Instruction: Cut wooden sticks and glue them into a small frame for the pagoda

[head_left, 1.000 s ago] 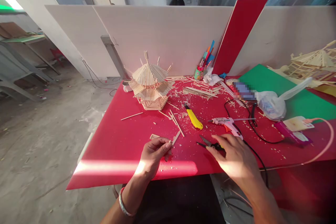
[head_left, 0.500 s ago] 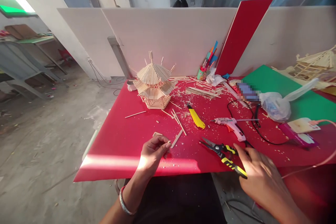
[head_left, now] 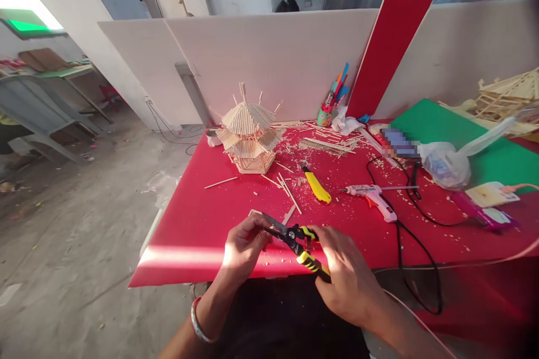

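Note:
My left hand (head_left: 241,248) is closed in a pinch at the front of the table, on a small wooden stick piece mostly hidden by the fingers. My right hand (head_left: 351,277) grips a pair of shears (head_left: 291,235) with black-and-yellow handles. The blades reach the left fingertips, and the handles are spread apart. Just beyond the hands lie thin wooden sticks (head_left: 289,193) and a flat strip (head_left: 288,215). Farther back stands a tiered pagoda model (head_left: 249,140) built of sticks.
A yellow utility knife (head_left: 316,186) and a pink-and-white glue gun (head_left: 373,199) with a black cord lie on the red tabletop (head_left: 181,219). Behind them are a pen holder (head_left: 325,115) and scattered sticks. To the right sit a plastic bag (head_left: 446,165) and a green board (head_left: 497,157).
My right hand has swung left with the shears, bringing the blades to my left fingertips. The left hand stays in nearly the same place. The view has shifted slightly.

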Tool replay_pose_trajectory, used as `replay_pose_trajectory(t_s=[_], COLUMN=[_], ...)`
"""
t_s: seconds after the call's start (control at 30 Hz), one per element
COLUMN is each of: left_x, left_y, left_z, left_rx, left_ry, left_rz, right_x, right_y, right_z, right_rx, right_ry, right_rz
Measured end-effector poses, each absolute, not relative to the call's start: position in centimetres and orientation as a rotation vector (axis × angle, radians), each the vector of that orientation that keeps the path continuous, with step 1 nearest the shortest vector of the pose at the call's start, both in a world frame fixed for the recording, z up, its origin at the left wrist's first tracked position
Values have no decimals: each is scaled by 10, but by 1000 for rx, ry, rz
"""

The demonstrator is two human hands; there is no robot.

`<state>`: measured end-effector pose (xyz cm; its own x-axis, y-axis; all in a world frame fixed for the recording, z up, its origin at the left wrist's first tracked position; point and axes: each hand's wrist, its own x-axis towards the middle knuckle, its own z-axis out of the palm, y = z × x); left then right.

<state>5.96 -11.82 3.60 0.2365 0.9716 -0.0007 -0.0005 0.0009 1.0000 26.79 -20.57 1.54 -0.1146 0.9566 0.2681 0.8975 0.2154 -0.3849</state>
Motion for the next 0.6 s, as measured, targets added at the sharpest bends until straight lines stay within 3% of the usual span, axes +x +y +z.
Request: replay_pose_trajectory(t_s=[0.6], left_x=[57], left_y=[-121], left_z=[43], left_rx=[1620], left_ry=[1054], left_rz=[1023], right_x=[262], right_y=[-210], right_z=[14], right_rx=[-1890], right_ry=[-2144], right_rz=[386])
